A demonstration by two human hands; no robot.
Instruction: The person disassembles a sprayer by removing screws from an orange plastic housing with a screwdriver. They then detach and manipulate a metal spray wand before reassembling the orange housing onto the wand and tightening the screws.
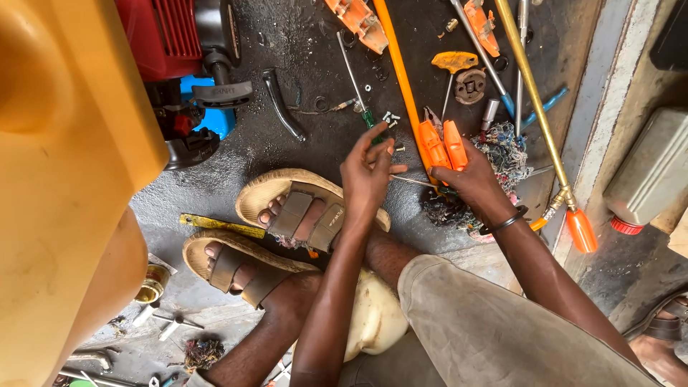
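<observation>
Head view | left hand [367,175] fingers pinching thin rod [412,180] | right hand [469,179] clamped on orange handle [443,143] | rod could slip, tiny grip

No packages, labels, signs or screens visible.

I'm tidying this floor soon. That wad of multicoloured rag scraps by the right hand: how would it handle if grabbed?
The rag wad looks loose and frayed, so probably floppy and light. Strands may snag nearby tools or shed.

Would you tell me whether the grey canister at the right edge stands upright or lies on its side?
On its side: the grey canister lies flat on the floor, its red cap pointing sideways toward the lower left.
</observation>
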